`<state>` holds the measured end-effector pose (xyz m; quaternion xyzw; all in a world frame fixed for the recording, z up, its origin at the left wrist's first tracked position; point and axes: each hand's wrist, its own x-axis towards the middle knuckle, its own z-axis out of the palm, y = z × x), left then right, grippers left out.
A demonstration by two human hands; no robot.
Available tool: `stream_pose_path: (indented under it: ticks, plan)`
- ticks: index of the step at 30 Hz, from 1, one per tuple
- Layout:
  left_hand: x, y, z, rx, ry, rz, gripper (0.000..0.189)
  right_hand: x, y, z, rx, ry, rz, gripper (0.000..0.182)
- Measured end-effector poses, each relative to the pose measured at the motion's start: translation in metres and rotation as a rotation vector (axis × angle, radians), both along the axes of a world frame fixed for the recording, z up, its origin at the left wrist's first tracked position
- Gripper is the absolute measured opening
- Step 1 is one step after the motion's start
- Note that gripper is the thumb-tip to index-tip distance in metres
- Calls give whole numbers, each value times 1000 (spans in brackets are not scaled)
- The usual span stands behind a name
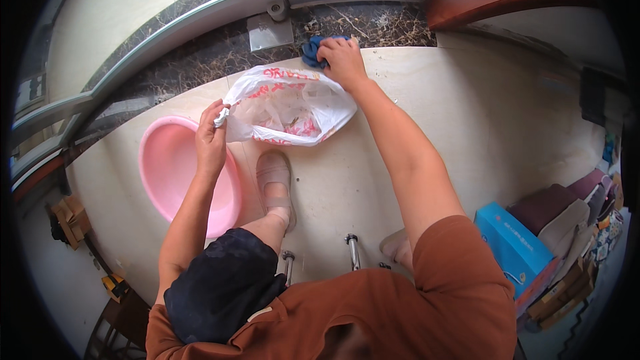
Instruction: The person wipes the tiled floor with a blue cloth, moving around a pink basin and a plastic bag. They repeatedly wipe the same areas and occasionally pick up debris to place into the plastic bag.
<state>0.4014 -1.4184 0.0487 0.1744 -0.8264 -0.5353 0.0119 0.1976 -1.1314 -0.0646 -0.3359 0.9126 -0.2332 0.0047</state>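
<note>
My left hand [212, 135] grips the left edge of a white plastic bag [340, 107] with red print, holding its mouth open; a small crumpled white piece [221, 117] shows at the fingers. Some bits of debris lie inside the bag. Just beyond the bag's far right edge, my right hand [342, 60] is closed on a bunched blue cloth [311, 51], where the pale floor meets the dark marble threshold. Beneath my left forearm, a pink plastic basin [167, 170] stands on the floor.
A glass door [155, 45] and a metal floor plate [270, 32] are at the marble threshold [380, 25]. Chrome legs [353, 252] stand near my feet. At the right are a blue box [515, 245] and several bags; cardboard [70, 220] lies at the left wall.
</note>
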Motion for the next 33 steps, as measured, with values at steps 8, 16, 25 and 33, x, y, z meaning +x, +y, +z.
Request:
stream_pose_path:
  ticks: [8, 16, 25, 33]
  plan:
    - [6, 2, -3, 64, 24, 27, 32, 49, 51, 23, -212, -303, -134, 32]
    - [3, 3, 21, 109, 114, 126, 27, -51, 130, -7, 137, -163, -464, 50]
    - [6, 21, 25, -197, 162, 78, 50, 97, 105, 1, 30, -81, -210, 50]
    - [6, 85, 52, -846, 98, -619, 71, 112, 180, 56, -350, -366, -490, 61]
